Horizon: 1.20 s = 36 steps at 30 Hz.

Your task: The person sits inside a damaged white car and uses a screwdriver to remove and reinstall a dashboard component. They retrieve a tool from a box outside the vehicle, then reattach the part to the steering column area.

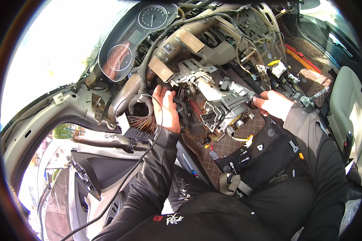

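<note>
A bare steering column (229,105), with a silver shaft housing and grey and black switch parts, juts toward me from the stripped dashboard. My right hand (274,104) is closed at the ignition lock (245,94) on the column's right side, fingertips and thumb against its end. My left hand (167,110) is left of the column with its fingers stretched upward, holding nothing. It is beside a thick dark wiring harness (145,72) and a black connector box (137,130) full of thin wires. A thin black cable (126,176) runs past my left forearm and hand.
An instrument cluster (126,46) sits at the upper left. A brown metal crossbeam (165,50) spans the dashboard. Clips and small parts lie on the black floor mat (265,150). The open door (108,168) is at left, a pale seat (348,104) at right, orange-red strips (303,58) beyond.
</note>
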### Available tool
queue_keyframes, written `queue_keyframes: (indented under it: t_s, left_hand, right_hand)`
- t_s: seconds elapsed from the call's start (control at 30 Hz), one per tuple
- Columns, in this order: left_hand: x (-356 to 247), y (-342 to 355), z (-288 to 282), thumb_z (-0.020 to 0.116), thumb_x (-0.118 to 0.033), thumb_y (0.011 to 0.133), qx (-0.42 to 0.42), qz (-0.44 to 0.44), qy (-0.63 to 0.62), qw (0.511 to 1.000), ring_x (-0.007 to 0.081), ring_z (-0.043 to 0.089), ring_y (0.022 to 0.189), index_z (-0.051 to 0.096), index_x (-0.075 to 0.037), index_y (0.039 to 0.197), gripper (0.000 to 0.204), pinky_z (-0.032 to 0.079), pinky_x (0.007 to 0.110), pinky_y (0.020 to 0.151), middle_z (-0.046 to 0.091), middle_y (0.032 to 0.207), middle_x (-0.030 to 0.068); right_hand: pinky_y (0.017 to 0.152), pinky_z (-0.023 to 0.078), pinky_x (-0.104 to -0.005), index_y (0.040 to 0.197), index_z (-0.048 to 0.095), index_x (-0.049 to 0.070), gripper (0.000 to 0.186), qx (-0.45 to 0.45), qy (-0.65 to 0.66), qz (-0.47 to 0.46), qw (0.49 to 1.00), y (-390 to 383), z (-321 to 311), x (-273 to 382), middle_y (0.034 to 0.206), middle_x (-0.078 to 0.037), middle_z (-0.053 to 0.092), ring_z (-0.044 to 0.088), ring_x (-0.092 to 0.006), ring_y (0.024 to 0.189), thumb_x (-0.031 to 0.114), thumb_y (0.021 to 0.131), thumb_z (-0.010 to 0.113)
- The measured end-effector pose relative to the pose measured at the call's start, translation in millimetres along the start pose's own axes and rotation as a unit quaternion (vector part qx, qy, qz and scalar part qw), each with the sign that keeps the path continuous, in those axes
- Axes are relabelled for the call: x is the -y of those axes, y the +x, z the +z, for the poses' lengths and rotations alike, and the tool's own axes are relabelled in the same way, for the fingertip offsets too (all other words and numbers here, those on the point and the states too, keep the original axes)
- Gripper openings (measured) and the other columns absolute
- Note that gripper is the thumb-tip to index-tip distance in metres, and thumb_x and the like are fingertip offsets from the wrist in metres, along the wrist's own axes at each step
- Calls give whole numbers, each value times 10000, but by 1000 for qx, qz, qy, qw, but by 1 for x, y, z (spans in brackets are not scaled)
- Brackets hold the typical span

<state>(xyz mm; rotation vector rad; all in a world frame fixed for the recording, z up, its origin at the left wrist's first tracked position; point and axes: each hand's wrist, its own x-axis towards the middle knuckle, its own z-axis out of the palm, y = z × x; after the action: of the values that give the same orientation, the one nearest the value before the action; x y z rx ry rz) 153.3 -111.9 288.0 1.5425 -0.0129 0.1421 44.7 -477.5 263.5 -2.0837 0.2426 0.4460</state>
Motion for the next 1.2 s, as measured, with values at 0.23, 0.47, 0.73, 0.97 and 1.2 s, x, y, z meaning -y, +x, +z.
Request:
queue_keyframes:
  t_s: [0.23, 0.47, 0.73, 0.97, 1.2]
  left_hand:
    - [12, 70, 5, 571, -356, 1164, 27, -186, -145, 971, 284, 751, 1062, 659, -161, 1357, 288, 505, 542, 977, 760, 1199, 55]
    - [23, 68, -6, 604, -150, 1112, 82, -168, -22, 982, 196, 767, 976, 638, -39, 1411, 321, 562, 301, 780, 749, 1227, 56]
    - [8, 69, -5, 663, -246, 1120, 166, -87, 212, 959, 126, 687, 685, 550, 29, 1574, 543, 526, 280, 617, 728, 1092, 58]
    - [-10, 60, -13, 753, -241, 1084, 255, -6, 301, 919, 145, 720, 691, 469, 29, 1659, 695, 564, 314, 635, 752, 1107, 88]
    - [-10, 56, -7, 737, -256, 1088, 220, 65, 373, 899, 212, 751, 686, 559, 59, 1497, 546, 602, 376, 647, 736, 1071, 168]
  right_hand:
    - [662, 523, -353, 1141, 767, -27, 625, 14, 47, -1, 999, -1, -3, 11, 706, -35, 656, 654, -128, 675, 591, 1050, 743]
    - [782, 550, -457, 891, 707, -33, 695, -112, -135, -109, 978, -5, -39, 37, 846, -162, 711, 735, -311, 833, 650, 920, 834]
    - [735, 522, -462, 836, 676, -24, 681, -156, -169, -129, 965, -15, -40, 51, 814, -169, 690, 707, -319, 785, 634, 911, 836]
    - [735, 505, -407, 918, 670, -18, 573, -135, -97, -126, 978, -12, -38, 39, 842, -118, 642, 636, -222, 783, 520, 945, 864]
    - [750, 508, -391, 1036, 709, -28, 531, -115, -73, -110, 985, -14, -38, 35, 880, -116, 648, 619, -203, 825, 479, 972, 855]
